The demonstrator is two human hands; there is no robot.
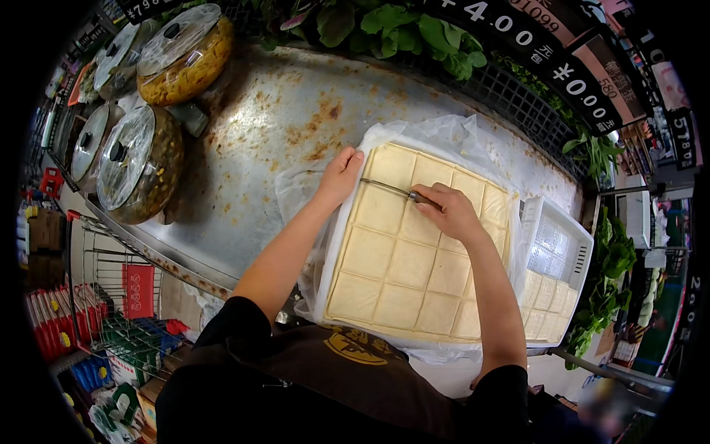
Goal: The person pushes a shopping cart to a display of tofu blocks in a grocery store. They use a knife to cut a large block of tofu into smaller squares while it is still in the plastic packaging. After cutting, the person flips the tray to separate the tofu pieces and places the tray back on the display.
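Note:
A large slab of pale tofu (369,250), scored into squares, lies in a shallow white tray (331,261) with thin plastic sheeting (302,180) spread around its edges. My right hand (450,211) grips the dark handle of a narrow-bladed knife (388,187). The blade lies across the slab's upper left squares, its tip pointing to the left rim. At that rim, close to the knife tip, my left hand (339,175) holds the tray's edge between thumb and fingers. My right forearm hides part of the slab's right side.
Right of the slab stands a white plastic crate (582,261) with tofu blocks in its near part. Lidded glass bowls of food (186,61) stand at the left of the rust-stained metal counter (249,139). Leafy greens (388,28) line the back. A shopping cart (105,261) is at lower left.

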